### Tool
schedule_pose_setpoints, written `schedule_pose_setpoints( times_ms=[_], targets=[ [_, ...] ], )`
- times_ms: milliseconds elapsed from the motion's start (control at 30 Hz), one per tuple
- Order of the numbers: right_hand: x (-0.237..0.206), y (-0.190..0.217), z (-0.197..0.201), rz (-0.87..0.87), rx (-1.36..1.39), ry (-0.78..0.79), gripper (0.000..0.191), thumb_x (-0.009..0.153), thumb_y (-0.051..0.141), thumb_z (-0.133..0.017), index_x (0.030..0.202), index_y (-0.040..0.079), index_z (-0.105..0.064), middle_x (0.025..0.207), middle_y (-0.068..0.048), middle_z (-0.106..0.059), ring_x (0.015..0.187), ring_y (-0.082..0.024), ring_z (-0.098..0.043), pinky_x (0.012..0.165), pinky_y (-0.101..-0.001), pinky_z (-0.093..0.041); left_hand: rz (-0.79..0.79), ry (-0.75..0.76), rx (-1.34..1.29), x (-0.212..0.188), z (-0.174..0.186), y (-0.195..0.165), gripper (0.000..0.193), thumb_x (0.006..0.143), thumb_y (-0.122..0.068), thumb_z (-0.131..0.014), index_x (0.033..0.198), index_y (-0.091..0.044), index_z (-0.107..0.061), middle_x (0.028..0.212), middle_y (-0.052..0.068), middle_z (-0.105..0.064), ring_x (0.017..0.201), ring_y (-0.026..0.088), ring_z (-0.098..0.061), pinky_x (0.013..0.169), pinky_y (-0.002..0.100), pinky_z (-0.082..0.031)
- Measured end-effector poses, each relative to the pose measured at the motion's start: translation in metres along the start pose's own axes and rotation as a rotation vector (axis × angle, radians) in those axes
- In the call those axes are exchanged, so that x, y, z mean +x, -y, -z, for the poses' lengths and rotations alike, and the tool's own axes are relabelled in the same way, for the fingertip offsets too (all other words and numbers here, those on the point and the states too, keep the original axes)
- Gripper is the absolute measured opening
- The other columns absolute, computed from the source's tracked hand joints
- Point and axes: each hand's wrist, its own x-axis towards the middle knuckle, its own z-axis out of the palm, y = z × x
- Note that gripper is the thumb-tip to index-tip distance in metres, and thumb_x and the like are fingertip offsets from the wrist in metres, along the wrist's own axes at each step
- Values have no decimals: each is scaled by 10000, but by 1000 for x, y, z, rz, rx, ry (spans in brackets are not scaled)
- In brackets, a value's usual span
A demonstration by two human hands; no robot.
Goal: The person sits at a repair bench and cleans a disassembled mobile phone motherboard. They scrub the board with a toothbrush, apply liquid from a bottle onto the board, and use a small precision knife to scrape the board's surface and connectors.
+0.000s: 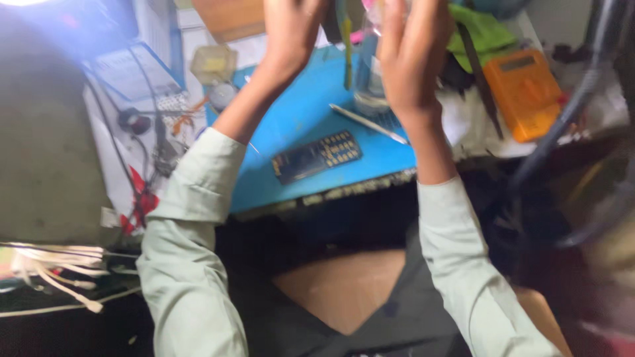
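Both hands are raised up off the bench, well above the blue work mat [311, 112]. The left hand [291, 30] and right hand [410, 53] are apart, palms roughly facing each other, fingers running off the top of the frame. Something clear, maybe a small bottle or bag, seems to sit at the right hand's fingers, but it's blurry and cropped, so I can't tell whether either hand is actually gripping anything.

On the mat, near its front edge, lies a dark circuit board [317, 156] with rows of gold contact pads, face up and flat, not touched by anyone. Just behind it on the mat is a pair of metal tweezers [368, 123], lying diagonally within easy reach of the right hand. Off the mat's right edge sits an orange multimeter [526, 92], with a green cloth [486, 30] behind it. Left of the mat there's a tangle of cables [149, 132] and a small clear container [213, 64]. Pale green sleeves [192, 218] are rolled to the forearms, likely to stay clear of the parts.
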Motion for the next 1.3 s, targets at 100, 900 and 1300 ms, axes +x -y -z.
schedule_pose_setpoints(
  times_ms=[100, 900, 1300],
  targets=[
    [-4, -2, -4, -110, 467, 43, 245, 1175, 114, -598, 1353, -14, -487, 1182, -164, -648, 1007, -272, -655, 919, -362, -517, -220, -6, -413, 4, -10, -17, 273, 1001, -184, -703, 972, 78, -635, 804, 71, -642, 753, 130, -587, 676, 351, -539],
    [4, 8, -12, -164, 545, -23, 293, 1150, 55, -599, 1391, 32, -433, 1167, -110, -592, 1042, -172, -621, 933, -311, -506, 80, 132, -879, 8, -64, -52, 232, 984, -154, -656, 868, 44, -690, 749, 41, -700, 703, 108, -668, 637, 308, -574],
    [2, 3, -10, -116, 486, -35, 261, 1166, 70, -597, 1372, 38, -441, 1181, -97, -551, 1083, -153, -585, 945, -295, -470, 14, 105, -689, 8, -74, -56, 295, 991, -228, -657, 853, 30, -692, 657, 23, -640, 642, 64, -620, 560, 295, -531]
  ],
)
